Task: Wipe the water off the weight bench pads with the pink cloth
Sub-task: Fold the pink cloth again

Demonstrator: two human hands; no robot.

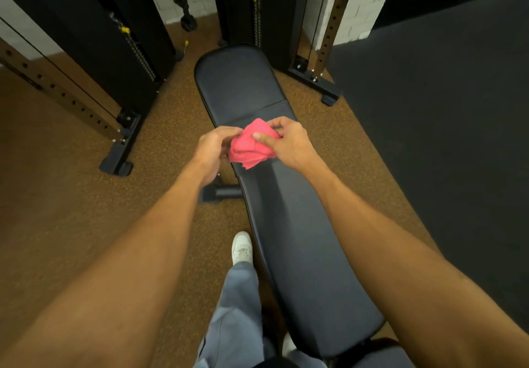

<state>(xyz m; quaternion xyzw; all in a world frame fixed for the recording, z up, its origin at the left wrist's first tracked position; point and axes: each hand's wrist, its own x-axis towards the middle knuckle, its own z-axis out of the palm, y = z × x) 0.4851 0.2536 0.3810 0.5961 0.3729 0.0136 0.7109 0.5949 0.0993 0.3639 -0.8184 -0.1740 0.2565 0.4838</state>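
A crumpled pink cloth (250, 150) is being held over the long black padded surface (289, 233), just short of the seam between its two pads. The left grip (213, 147) is pinching the cloth's left edge with curled fingers. The right grip (290, 144) is clamping the cloth, thumb pressing on top. A white shoe (242, 248) is standing on the brown speckled floor (71, 210) beside the surface's left edge.

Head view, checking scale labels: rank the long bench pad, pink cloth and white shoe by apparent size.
1. long bench pad, largest
2. pink cloth, bunched
3. white shoe, smallest, though farther from the camera
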